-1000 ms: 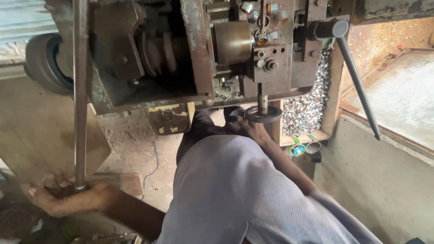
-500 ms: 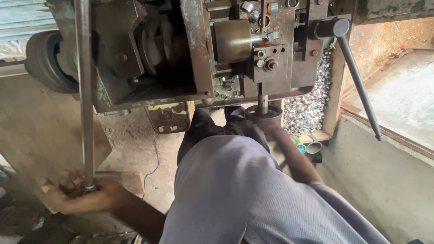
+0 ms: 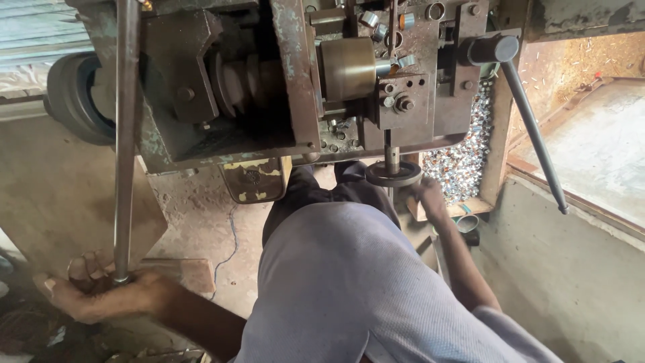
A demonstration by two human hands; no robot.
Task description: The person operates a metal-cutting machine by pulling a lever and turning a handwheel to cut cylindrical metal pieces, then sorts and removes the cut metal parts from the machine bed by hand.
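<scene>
Workshop floor | left hand (image 3: 94, 292) grips lever (image 3: 124, 141) | right hand (image 3: 430, 198) blurred, maybe open

Your left hand (image 3: 94, 292) hides the long steel rod's (image 3: 124, 134) lower end. Your right hand (image 3: 428, 196) is motion-blurred beside the handwheel (image 3: 393, 175), so you cannot tell whether it touches. The rod's top runs past the upper edge.

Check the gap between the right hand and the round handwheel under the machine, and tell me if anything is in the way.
Nothing visible stands between them. The right hand is just right of the dark handwheel on its vertical shaft, fingers at its rim; whether they touch is blurred. The left hand grips the bottom of the long metal rod.
</scene>
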